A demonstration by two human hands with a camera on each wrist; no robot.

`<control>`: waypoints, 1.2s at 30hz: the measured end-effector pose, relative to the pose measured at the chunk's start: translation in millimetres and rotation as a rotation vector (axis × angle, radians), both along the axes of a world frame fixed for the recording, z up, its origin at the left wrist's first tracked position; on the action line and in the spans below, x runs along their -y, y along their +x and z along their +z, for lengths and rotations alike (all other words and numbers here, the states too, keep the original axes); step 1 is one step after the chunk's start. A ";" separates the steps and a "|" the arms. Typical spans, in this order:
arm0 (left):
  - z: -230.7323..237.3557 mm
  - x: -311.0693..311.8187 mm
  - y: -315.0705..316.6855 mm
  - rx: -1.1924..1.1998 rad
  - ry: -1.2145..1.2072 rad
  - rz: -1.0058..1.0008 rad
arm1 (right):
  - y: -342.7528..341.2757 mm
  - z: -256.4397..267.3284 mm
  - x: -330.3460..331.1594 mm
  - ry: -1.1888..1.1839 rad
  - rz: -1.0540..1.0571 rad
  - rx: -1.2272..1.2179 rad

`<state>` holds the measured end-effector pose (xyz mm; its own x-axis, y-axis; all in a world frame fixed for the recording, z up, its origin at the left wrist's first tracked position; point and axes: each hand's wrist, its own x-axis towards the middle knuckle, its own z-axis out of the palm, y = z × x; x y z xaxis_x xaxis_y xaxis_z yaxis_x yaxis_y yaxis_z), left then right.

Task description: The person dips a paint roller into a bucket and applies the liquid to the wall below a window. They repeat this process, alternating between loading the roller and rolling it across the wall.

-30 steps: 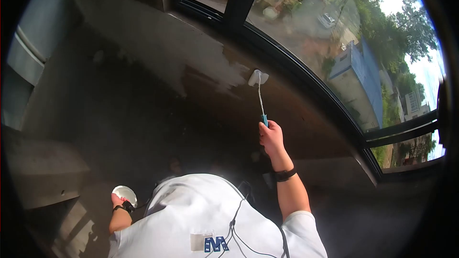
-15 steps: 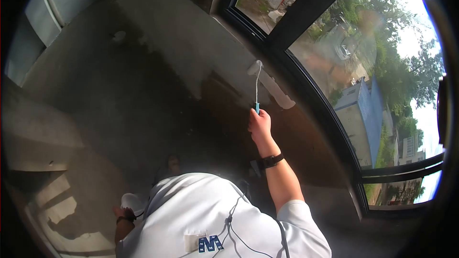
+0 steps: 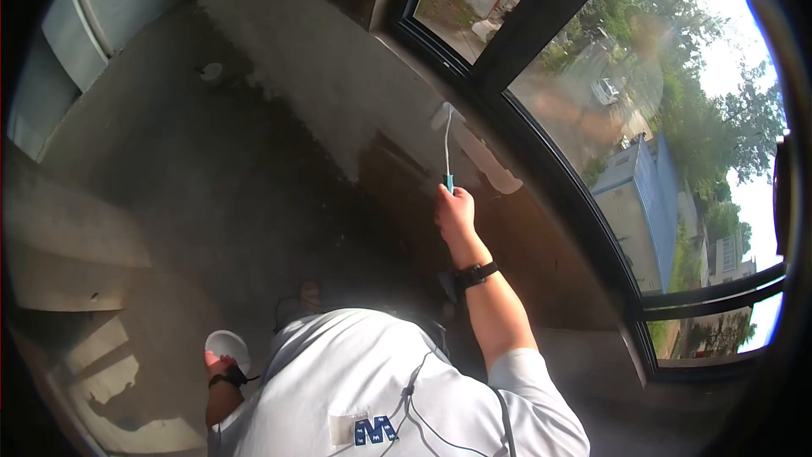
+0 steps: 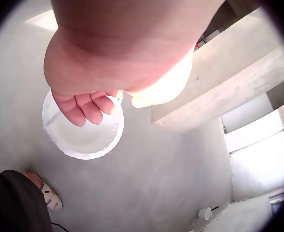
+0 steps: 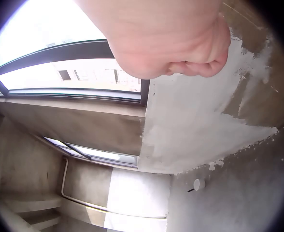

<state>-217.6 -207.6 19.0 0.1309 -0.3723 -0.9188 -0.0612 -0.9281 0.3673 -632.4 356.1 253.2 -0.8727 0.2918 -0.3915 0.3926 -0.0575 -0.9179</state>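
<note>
two hands grip: the left hand [image 3: 222, 366] holds the bucket [image 3: 230, 342], well apart from the window frame [image 3: 495, 74]; the right hand [image 3: 455, 213] holds the roller [image 3: 441, 117], near that frame. best press softly, smoothing the wet stripe [image 3: 491, 165] beside it.

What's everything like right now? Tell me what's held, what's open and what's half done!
Paint roller: held by its handle, head at the wall.
Right hand: gripping the paint roller.
White bucket: open on top, held; how full, I can't tell.
Left hand: holding the white bucket, fingers curled.
Wall: partly coated pale, partly bare brown.
Small white tub: on the floor, not held.
</note>
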 end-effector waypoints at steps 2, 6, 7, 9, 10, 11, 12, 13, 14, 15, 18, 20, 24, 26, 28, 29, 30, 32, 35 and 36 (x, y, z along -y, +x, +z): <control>-2.1 4.8 -8.1 0.039 0.025 -0.026 | 19.1 -3.6 -13.9 -0.041 -0.015 -0.016; -4.6 8.4 -30.3 0.129 0.025 -0.210 | 66.4 -4.5 -38.0 -0.090 -0.115 -0.026; -8.2 9.8 -34.8 0.186 0.021 -0.260 | 79.2 -4.6 -45.1 -0.090 -0.133 -0.022; 6.8 -1.8 -55.9 0.189 0.034 -0.311 | 103.3 0.3 -56.2 -0.081 -0.199 -0.022; 9.1 -5.4 -64.0 0.183 0.056 -0.293 | 115.0 -1.5 -63.9 -0.079 -0.235 -0.026; 11.9 -8.6 -71.2 0.177 0.078 -0.273 | 126.5 -2.6 -72.1 -0.078 -0.247 -0.024; 17.5 -10.7 -76.6 0.180 0.107 -0.320 | 138.8 -1.7 -79.6 -0.083 -0.276 -0.021; 18.5 -14.4 -83.6 0.185 0.108 -0.330 | 151.3 -1.2 -86.7 -0.088 -0.305 -0.018; 19.0 -18.6 -90.7 0.195 0.066 -0.332 | 163.3 -1.3 -93.4 -0.085 -0.325 -0.025; 19.9 -22.8 -95.3 0.203 0.025 -0.333 | 174.2 -2.2 -101.1 -0.083 -0.332 -0.024; 14.3 -15.9 -106.6 0.120 0.033 -0.342 | 203.3 -6.8 -120.8 -0.032 -0.386 -0.046; 9.5 -11.1 -115.5 0.066 0.004 -0.337 | 218.3 -12.2 -134.9 -0.008 -0.383 -0.049; 24.1 -18.3 -123.9 0.030 -0.029 -0.357 | 225.7 -20.4 -143.2 0.053 -0.355 -0.091; 28.7 -19.9 -126.6 0.046 -0.034 -0.348 | 220.7 -22.6 -143.1 0.079 -0.340 -0.116; 28.8 -19.9 -125.5 0.064 -0.040 -0.341 | 208.2 -17.1 -130.8 0.039 -0.311 -0.134; 29.4 -20.5 -123.8 0.052 -0.036 -0.340 | 200.0 -17.2 -125.7 0.037 -0.307 -0.137; 27.3 -17.7 -121.1 0.040 -0.034 -0.341 | 190.8 -19.8 -120.4 0.043 -0.295 -0.144; 23.1 -11.1 -114.5 0.030 -0.011 -0.343 | 169.6 -27.5 -108.3 0.079 -0.271 -0.177; 13.6 -2.4 -102.5 0.034 0.026 -0.328 | 136.4 -26.4 -86.8 0.071 -0.236 -0.177; 17.4 -4.7 -98.6 0.080 0.016 -0.291 | 125.0 -21.3 -78.7 0.052 -0.221 -0.160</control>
<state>-316.2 -202.9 36.4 0.0930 -0.3903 -0.9160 -0.3536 -0.8729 0.3360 -507.5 434.8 231.8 -0.8351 0.4983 -0.2330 0.2253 -0.0766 -0.9713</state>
